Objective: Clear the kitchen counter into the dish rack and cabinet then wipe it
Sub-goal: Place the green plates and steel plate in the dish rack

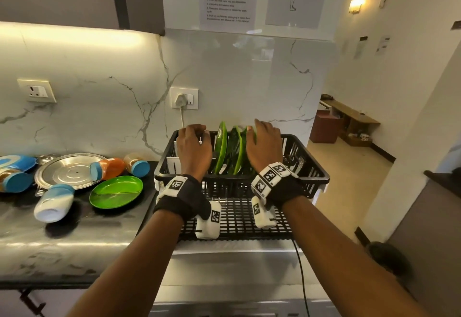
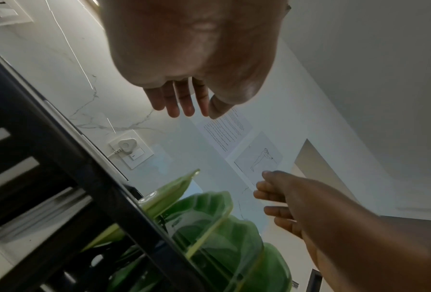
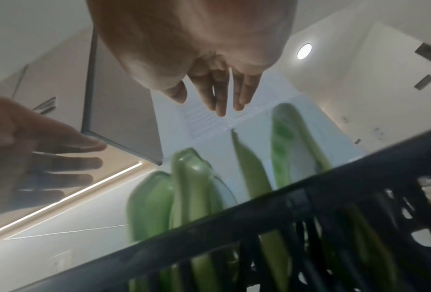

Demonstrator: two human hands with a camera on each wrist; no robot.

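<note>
Several green plates (image 1: 222, 147) stand upright in the black dish rack (image 1: 239, 180) on the counter's right end. My left hand (image 1: 197, 133) hovers over the rack's left part, fingers relaxed and holding nothing. My right hand (image 1: 257, 129) hovers at the rightmost plate's top edge; whether it touches is unclear. In the left wrist view, my left hand (image 2: 182, 106) hangs open above the plates (image 2: 209, 227) and rack rim (image 2: 84, 177). In the right wrist view, my right hand (image 3: 217, 98) is open above the plates (image 3: 192, 177) and the rack (image 3: 284, 207).
On the dark counter to the left lie one flat green plate (image 1: 116, 192), a steel plate (image 1: 69, 170), an orange jar (image 1: 107, 168), a white-and-blue bottle (image 1: 53, 203) and blue-lidded jars (image 1: 138, 164). A plug and cord (image 1: 180, 103) sit on the wall behind the rack.
</note>
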